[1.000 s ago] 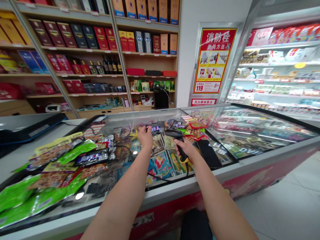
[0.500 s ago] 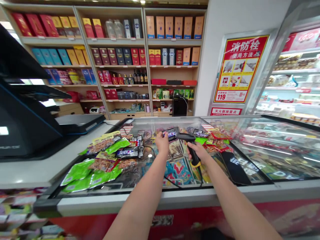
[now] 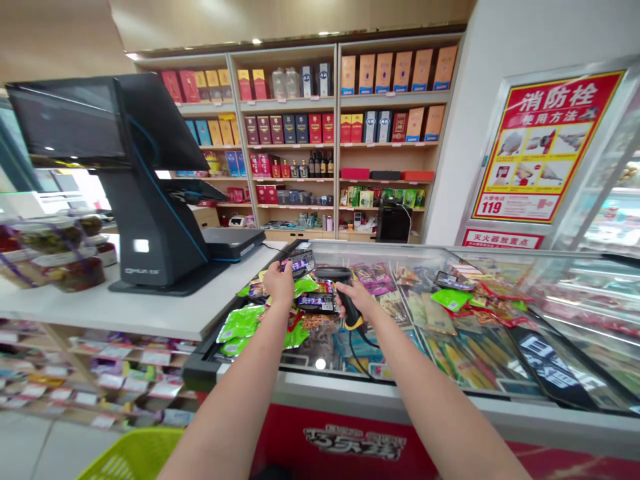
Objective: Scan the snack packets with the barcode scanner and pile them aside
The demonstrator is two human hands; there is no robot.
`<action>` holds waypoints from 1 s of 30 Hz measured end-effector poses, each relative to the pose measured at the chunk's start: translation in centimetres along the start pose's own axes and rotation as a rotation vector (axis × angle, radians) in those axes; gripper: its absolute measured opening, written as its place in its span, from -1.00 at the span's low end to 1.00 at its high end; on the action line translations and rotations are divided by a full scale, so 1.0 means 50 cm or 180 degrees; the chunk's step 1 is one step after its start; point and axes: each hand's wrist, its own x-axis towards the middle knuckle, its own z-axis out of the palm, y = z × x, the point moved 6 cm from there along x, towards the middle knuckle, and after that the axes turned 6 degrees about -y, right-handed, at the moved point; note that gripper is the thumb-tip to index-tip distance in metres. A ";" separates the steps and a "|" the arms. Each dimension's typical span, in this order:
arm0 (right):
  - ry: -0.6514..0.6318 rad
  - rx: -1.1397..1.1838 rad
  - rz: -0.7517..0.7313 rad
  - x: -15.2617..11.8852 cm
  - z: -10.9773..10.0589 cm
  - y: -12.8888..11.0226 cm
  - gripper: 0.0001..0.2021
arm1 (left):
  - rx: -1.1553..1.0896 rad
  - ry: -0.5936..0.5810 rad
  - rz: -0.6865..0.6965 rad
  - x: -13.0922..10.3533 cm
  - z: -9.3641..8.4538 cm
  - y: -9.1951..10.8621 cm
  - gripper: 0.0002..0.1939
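My left hand (image 3: 280,281) is closed on a dark snack packet (image 3: 301,263) with white lettering, held over a pile of packets on the freezer's glass top. In my right hand (image 3: 356,297) is a black and yellow barcode scanner (image 3: 351,308), gripped by its handle, its head pointing left toward the packet. The scanner's cord hangs down onto the glass. Beneath my left hand lie green packets (image 3: 241,323) and another dark packet (image 3: 316,302). A second pile, with a bright green packet (image 3: 451,299) and red ones, rests on the glass to the right.
A black checkout terminal (image 3: 155,220) stands on the white counter (image 3: 165,310) at left, beside stacked jars (image 3: 75,267). A yellow-green basket (image 3: 135,453) is at lower left. Shelves of boxes (image 3: 340,103) line the back wall. A black sign (image 3: 550,363) lies on the freezer's right.
The view has turned left, bringing the terminal's screen, jars and basket into sight. Both hands, still holding packet and scanner, have moved left over the glass, the packet now above the left pile.
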 end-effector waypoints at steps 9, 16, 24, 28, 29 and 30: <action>-0.0280 -0.0054 0.0109 0.095 0.122 0.045 -0.59 | 0.0072 -0.0198 -0.0370 0.094 -0.046 -0.124 -0.62; -0.0206 -0.0076 0.0101 0.100 0.110 0.051 -0.59 | 0.0620 -0.0562 -0.0345 0.085 -0.031 -0.116 -0.61; 0.0197 -0.0118 -0.0120 0.041 0.003 0.012 -0.63 | 0.0519 -0.0428 0.0675 0.027 0.031 0.029 -0.70; 0.0591 -0.0188 -0.0264 -0.032 -0.111 -0.010 -0.63 | 0.0391 -0.0893 0.0935 -0.063 0.137 0.118 -0.71; 0.0723 -0.0185 -0.0304 -0.056 -0.144 -0.015 -0.63 | 0.0369 -0.1035 0.0961 -0.091 0.167 0.140 -0.71; 0.0861 -0.0170 -0.0338 -0.081 -0.178 -0.018 -0.63 | 0.0351 -0.1190 0.0982 -0.122 0.198 0.161 -0.71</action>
